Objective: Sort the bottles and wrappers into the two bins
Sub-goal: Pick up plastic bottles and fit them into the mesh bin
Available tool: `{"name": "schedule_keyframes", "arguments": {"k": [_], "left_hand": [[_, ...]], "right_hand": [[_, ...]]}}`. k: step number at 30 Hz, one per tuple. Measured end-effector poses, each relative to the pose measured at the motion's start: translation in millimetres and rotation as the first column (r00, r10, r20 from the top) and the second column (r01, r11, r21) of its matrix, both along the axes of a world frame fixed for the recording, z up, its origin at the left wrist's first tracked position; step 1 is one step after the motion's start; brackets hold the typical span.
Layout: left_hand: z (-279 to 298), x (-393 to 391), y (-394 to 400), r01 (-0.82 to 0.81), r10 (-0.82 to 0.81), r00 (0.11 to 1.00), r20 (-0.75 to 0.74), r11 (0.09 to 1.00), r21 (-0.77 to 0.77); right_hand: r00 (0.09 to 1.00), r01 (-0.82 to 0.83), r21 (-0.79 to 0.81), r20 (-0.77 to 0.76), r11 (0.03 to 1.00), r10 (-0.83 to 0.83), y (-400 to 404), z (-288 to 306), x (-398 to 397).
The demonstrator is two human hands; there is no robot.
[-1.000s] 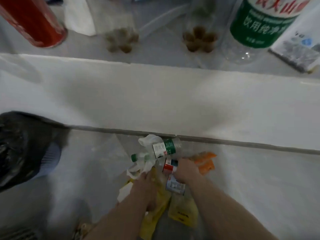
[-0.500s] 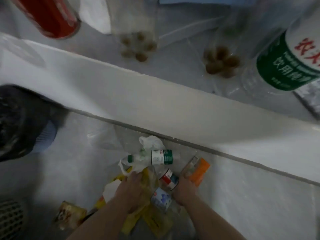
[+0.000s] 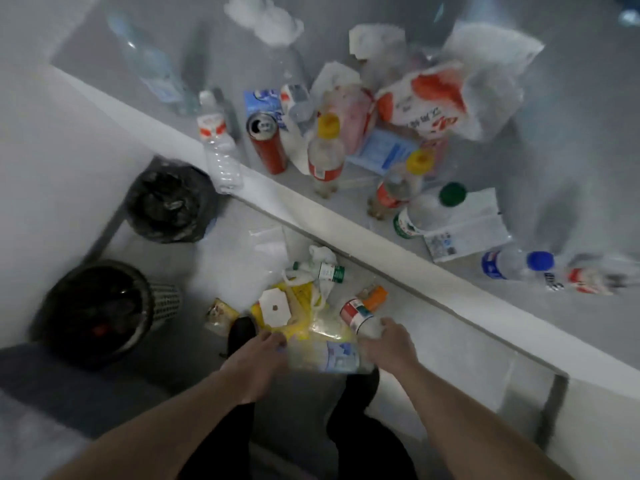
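Mesh bin: round, dark inside, on the floor at the far left; a bottle thrown from here could miss it and roll away

Black-bag bin: on the floor past the mesh bin, right by the desk leg; I can't tell which bin is for bottles, so stuff could go in the wrong one

Left hand: fingers bent, pinching the left end of a clear bottle with a blue and white label; the picture is blurry, so the words can't be read

Floor pile: yellow wrappers, a white card and a small bottle with a green label, under the desk's near edge; the slippery wrappers could slide underfoot or stick to the bottle and get lifted too

Right hand: closed on the bottom of a bottle with a red, white and green label; with both hands full, one bottle may slip and drop

Desk: lots more bottles, a red can and bags near its near edge; a bump could knock them down

Writing: a big red and white bag has Chinese words, too fuzzy to read; no brand is clear
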State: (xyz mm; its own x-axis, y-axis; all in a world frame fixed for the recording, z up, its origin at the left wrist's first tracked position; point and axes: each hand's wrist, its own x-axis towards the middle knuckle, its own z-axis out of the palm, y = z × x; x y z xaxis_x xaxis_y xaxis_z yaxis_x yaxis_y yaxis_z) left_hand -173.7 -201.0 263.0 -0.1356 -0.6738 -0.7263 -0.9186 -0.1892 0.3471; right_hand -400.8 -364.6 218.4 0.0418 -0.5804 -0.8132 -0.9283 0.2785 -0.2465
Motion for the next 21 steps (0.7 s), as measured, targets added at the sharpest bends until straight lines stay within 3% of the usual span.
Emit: {"name": "schedule_keyframes", "arguments": {"k": [4, 8, 11, 14, 21], "left_hand": [[120.9, -7.0, 38.2, -0.238, 0.239, 0.971, 0.017, 0.97, -0.042], [191.9, -17.5, 87.4, -0.46, 0.467, 0.882, 0.065, 0.882, -0.105], [221.7, -25.7, 120.3, -0.653, 0.667, 0.745, 0.026, 0.737, -0.176], [243.4, -27.5, 142.9, -0.761, 0.768, 0.639, -0.042, 0.624, -0.177], [270.3, 24.6, 176.8, -0.837, 0.824, 0.546, -0.153, 0.531, -0.128]], "right_hand": [[0.996, -0.087, -0.011, 0.033, 0.996, 0.087, 8.2, 134.1, -10.6], [0.983, -0.181, 0.005, 0.031, 0.983, 0.181, 25.2, 225.3, -18.9], [0.987, -0.151, 0.046, 0.063, 0.987, 0.148, 46.4, 262.4, -14.7], [0.984, -0.152, 0.04, 0.095, 0.988, 0.148, 67.6, 283.4, 1.6], [0.955, -0.245, -0.027, 0.165, 0.969, 0.246, 102.7, 316.9, 66.2]]}}
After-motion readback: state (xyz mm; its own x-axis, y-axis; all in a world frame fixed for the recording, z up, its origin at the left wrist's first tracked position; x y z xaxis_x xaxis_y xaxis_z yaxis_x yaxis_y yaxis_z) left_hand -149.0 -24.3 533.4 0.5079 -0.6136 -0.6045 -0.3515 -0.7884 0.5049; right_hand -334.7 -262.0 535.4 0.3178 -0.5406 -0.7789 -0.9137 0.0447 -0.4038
